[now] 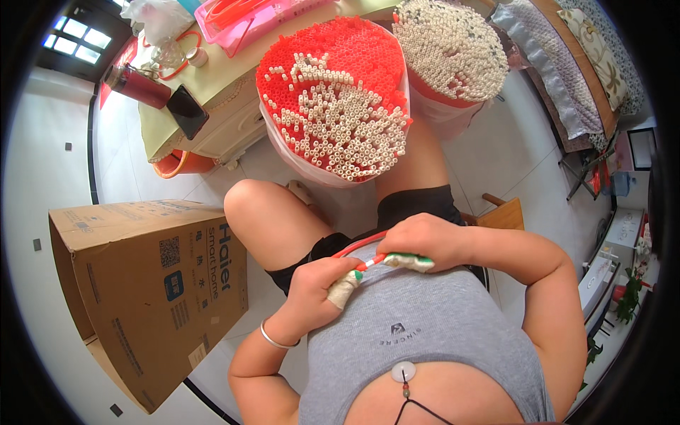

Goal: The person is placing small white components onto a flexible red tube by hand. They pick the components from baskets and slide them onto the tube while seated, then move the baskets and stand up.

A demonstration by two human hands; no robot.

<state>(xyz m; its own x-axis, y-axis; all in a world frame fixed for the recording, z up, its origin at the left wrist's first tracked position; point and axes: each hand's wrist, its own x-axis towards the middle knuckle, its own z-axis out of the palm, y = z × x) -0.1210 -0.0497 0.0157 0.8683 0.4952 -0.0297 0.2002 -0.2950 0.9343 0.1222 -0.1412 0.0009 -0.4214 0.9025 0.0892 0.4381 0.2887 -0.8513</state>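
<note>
In front of my stomach, my left hand (312,285) and my right hand (423,239) are closed close together. Between their fingertips shows a thin red tube (378,259) with a short white section (369,263). A red curved length (358,245) arches behind, from hand to hand; whether it is the same tube I cannot tell. White covers with green tips sit on both thumbs. Beyond my knees stands a large bundle of red tubes (333,44) in a pale bag, many ends carrying white tips (347,131). To its right is a second bundle (450,49) with white ends.
A large cardboard box (142,304) stands on the floor at my left. On the table (234,92) are a pink basket (234,35), a dark phone (187,112) and a red flask (138,85). A wooden stool (501,216) is at right, below folded bedding (559,71).
</note>
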